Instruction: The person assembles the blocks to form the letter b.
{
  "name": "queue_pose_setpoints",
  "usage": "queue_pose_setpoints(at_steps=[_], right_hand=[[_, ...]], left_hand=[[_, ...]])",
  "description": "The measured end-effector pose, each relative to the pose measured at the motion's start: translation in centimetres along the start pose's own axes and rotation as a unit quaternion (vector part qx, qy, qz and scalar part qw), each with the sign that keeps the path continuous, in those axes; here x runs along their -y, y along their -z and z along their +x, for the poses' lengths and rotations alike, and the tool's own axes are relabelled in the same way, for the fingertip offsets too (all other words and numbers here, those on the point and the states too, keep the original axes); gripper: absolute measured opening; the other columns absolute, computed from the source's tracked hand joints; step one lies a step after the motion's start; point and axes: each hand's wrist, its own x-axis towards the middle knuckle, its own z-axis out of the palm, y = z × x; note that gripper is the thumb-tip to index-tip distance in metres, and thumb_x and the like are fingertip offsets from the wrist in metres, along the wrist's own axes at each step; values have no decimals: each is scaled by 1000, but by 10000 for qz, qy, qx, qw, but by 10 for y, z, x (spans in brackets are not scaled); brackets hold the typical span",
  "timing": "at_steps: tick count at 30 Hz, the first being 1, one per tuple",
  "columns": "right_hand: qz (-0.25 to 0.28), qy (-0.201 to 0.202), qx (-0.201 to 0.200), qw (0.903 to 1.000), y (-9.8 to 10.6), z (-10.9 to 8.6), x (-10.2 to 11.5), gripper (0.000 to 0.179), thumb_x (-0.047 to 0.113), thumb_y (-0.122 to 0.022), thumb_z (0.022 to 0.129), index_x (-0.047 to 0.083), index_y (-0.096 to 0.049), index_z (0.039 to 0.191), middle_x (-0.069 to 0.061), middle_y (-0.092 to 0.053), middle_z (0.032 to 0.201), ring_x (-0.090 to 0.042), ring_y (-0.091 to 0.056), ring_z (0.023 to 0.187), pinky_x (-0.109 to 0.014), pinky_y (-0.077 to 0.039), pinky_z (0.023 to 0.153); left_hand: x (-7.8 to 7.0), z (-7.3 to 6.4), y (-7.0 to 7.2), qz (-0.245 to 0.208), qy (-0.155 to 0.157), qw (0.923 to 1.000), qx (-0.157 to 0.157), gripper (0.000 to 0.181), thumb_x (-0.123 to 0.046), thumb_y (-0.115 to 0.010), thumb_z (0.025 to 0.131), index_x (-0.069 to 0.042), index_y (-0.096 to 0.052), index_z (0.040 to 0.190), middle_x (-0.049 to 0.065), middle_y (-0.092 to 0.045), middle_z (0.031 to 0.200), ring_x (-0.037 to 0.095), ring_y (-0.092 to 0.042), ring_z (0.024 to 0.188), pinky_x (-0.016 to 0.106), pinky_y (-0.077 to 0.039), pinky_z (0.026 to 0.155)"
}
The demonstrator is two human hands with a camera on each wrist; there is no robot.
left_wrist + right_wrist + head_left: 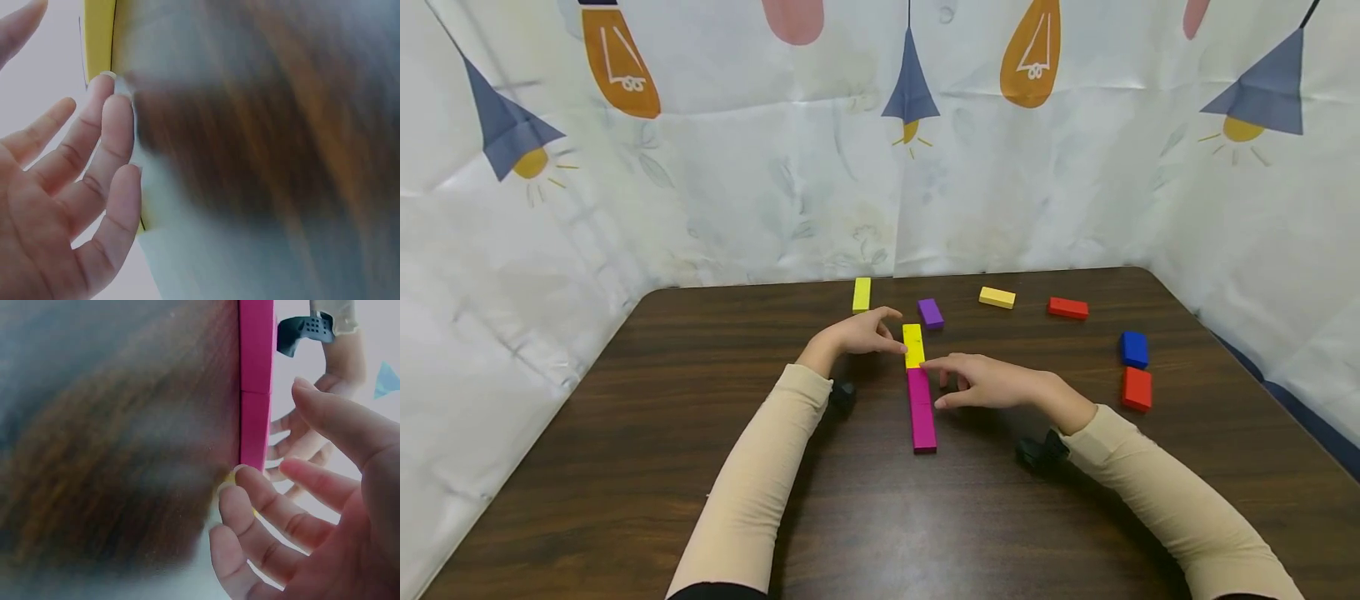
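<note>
A yellow block and two magenta blocks lie end to end in a straight row running away from me. On the row's left side is my left hand, its thumb tip right at the yellow block's edge and its other fingers loosely bent. From the right comes my right hand, index fingertip at the joint between yellow and magenta, thumb beside the magenta edge. In the right wrist view, fingertips rest low along the magenta strip, with the left hand behind it. Neither hand grips a block.
Beyond the row lie a yellow-green block, a purple block, another yellow block and a red block. Toward the right edge are a blue block and another red block. A patterned curtain hangs behind the wooden table.
</note>
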Motion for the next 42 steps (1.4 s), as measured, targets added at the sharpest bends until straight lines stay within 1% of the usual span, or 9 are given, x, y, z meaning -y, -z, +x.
queue_pose_setpoints(at_steps=[3,6,10,15,21,26,29,34,42], right_hand=[[117,-61,-55,9999,10,-6,35,70,41,-70,98,6,-44,154,-3,-62,115,-16,-57,79,-32,-48,70],[300,-261,-196,9990,15,-6,56,65,31,-72,98,2,-47,151,-2,-62,110,-16,-57,77,-32,-47,71],[620,-518,-350,9961,17,0,60,58,24,-71,98,1,-50,147,-2,-62,106,-15,-59,76,-31,-50,73],[894,-639,-352,9933,16,10,56,59,23,-73,97,-1,-49,146,-5,-61,102,-17,-61,76,-33,-54,74],[868,-665,-331,9934,17,13,51,61,20,-74,96,-1,-48,147,-6,-60,100,-17,-60,75,-32,-54,73],[861,-771,-341,9927,20,13,50,63,20,-75,96,1,-46,148,-6,-59,100,-17,-59,75,-32,-53,72],[901,-778,-299,9924,20,13,51,64,19,-75,96,2,-44,149,-7,-59,101,-17,-58,74,-32,-52,71],[976,-718,-253,9923,19,15,50,65,17,-75,95,1,-43,150,-8,-57,100,-16,-57,72,-30,-51,69],[988,-753,-193,9921,16,17,51,64,18,-75,96,2,-44,150,-7,-57,101,-16,-57,72,-29,-51,69]], left_hand=[[2,-5,6,-131,-70,9997,-216,65,-24,-71,98,-2,-42,153,15,-67,112,27,-63,92,39,-49,90],[7,-8,13,-122,-243,9983,-519,56,-22,-67,100,1,-49,148,17,-67,115,30,-66,92,42,-51,91],[15,-11,23,-203,-412,9941,-986,49,-20,-64,102,2,-53,144,21,-67,117,36,-67,96,47,-50,95],[31,-14,33,-593,-354,9879,-1386,47,-18,-61,104,2,-52,146,27,-65,120,43,-65,102,51,-47,96],[44,-13,43,-961,-58,9839,-1504,47,-20,-57,107,1,-49,148,27,-62,127,44,-62,108,52,-46,91],[46,-3,48,-1103,65,9791,-1706,46,-21,-54,108,-2,-48,150,25,-60,133,41,-61,111,53,-46,94],[47,4,50,-1122,157,9776,-1774,46,-19,-54,108,-2,-47,150,26,-58,135,41,-60,112,50,-46,92],[47,13,50,-966,386,9795,-1725,49,-17,-53,108,-3,-42,154,27,-54,138,40,-61,109,42,-46,85],[52,21,47,-744,811,9826,-1495,54,-18,-51,109,-8,-34,160,25,-51,143,35,-59,110,37,-43,79]])
